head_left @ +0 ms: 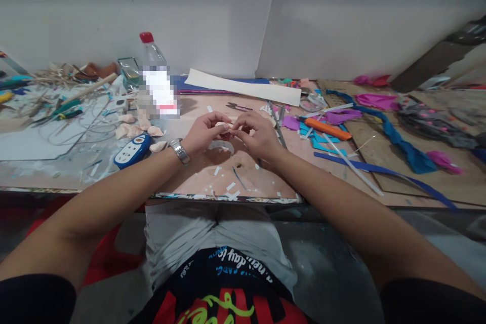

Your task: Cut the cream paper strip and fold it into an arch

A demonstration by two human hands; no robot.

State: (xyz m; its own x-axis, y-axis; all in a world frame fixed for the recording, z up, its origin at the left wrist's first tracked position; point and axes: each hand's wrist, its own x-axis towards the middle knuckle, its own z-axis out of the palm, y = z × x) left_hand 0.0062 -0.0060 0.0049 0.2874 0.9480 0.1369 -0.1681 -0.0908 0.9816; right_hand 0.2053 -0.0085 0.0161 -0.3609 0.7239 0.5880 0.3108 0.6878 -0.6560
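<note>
My left hand (204, 133) and my right hand (258, 134) meet above the middle of the table, their fingertips pinched together. Between them is a small pale piece (225, 126), mostly covered by the fingers; its kind cannot be made out. Just below the hands lies a clear ring-shaped thing (222, 148), like a roll of tape. Peach-coloured petal-like pieces (131, 129) rest left of my left hand, near a blue and white power socket (132, 151). Behind the hands are small dark-bladed snips (238, 107).
A red-capped bottle (154, 53) stands at the back left. Pliers (63, 114) and wire lie further left. A cream strip (246, 87) lies along the back. To the right are an orange cutter (327, 128), coloured paper scraps and a brown cardboard sheet (402, 182). White snippets lie near the front edge.
</note>
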